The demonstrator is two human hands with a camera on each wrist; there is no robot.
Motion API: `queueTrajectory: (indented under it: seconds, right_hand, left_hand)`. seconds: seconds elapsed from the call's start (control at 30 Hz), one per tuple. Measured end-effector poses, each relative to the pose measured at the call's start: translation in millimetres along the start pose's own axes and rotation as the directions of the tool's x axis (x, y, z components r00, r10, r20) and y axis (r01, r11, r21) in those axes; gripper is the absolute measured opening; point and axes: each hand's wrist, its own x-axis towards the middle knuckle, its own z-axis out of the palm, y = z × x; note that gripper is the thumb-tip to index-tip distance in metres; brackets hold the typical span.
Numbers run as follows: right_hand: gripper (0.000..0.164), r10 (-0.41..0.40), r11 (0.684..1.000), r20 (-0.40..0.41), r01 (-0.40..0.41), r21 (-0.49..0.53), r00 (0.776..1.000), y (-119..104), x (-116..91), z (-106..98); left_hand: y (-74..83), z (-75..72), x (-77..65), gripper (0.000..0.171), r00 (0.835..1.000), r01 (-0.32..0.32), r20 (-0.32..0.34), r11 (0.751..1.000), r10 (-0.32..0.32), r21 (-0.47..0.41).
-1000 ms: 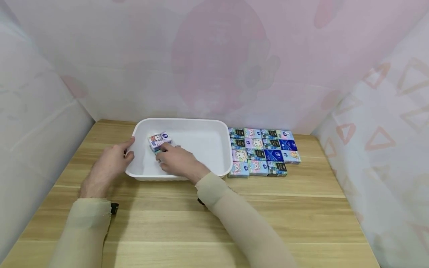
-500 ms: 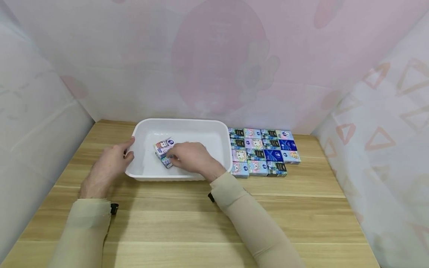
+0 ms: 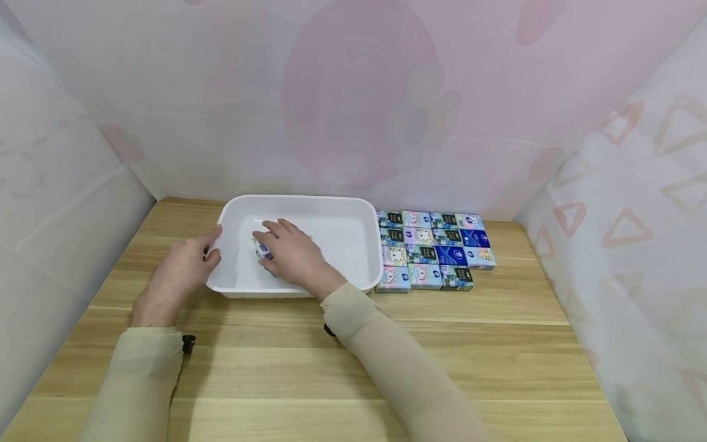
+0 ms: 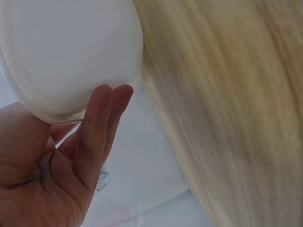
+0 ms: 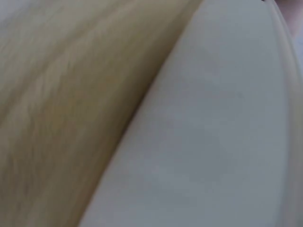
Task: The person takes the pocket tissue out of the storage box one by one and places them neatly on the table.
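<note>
A white plastic tub (image 3: 342, 245) stands on the table. My left hand (image 3: 185, 267) holds its left rim; in the left wrist view, the fingertips (image 4: 100, 94) touch the outer wall below the edge. Inside the tub, my right hand (image 3: 295, 255) spreads its fingers over small printed packs that look like pocket tissues. One tissue pack (image 3: 262, 249) shows between the thumb and fingers, and the hand mostly hides the rest. The right wrist view is blurred, with only the tub's outer wall (image 5: 199, 123) and the table in it.
Right of the tub, several tissue packs lie flat in close rows, among them a dark blue pack (image 3: 451, 256) and a black-labelled one (image 3: 456, 278). The wooden table (image 3: 309, 368) meets printed cloth walls (image 3: 353, 110) at the back and sides.
The packs inside the tub have shifted right. My right hand moved right, then back left, and its bent fingers are now spread over them. The left hand stays on the rim.
</note>
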Motion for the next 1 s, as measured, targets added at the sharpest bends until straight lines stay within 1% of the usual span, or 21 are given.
queueTrajectory:
  seconds: [0.1,0.17,0.33,0.5,0.6,0.73,1.0]
  right_hand:
    - [0.057,0.022,0.999,0.015,-0.022,0.023,1.0,-2.9,4.3,5.1]
    - [0.052,0.038,0.998,0.01,-0.038,0.054,0.999,-3.4,6.0,6.8]
    - [0.041,0.049,0.994,-0.03,-0.046,0.101,0.998,-1.2,7.9,6.0]
    - [0.033,0.032,0.993,-0.078,-0.023,0.117,0.996,5.5,5.7,3.0]
    - [0.032,0.034,0.991,-0.106,-0.019,0.135,0.994,10.6,0.0,-2.5]
    - [0.03,0.06,0.985,-0.127,-0.038,0.169,0.99,18.0,-11.7,-10.5]
    - [0.029,0.124,0.974,-0.135,-0.095,0.207,0.983,34.5,-37.6,-26.4]
  left_hand:
    - [0.2,0.3,1.0,0.061,1.0,-0.006,0.001,1.0,0.006,0.0]
    - [1.1,0.1,1.2,0.062,1.0,-0.002,0.007,1.0,0.002,-0.004]
    - [2.9,-0.5,1.5,0.062,1.0,-0.007,0.003,1.0,0.007,-0.006]
    - [3.0,-1.2,1.2,0.063,1.0,-0.006,0.006,1.0,0.006,-0.01]
    - [2.7,-1.4,0.6,0.063,1.0,-0.002,0.01,1.0,0.002,-0.007]
    - [1.7,-1.1,0.0,0.064,1.0,0.008,0.017,1.0,-0.008,-0.008]
    - [1.0,-0.5,-1.1,0.062,1.0,0.004,0.004,1.0,-0.004,-0.007]
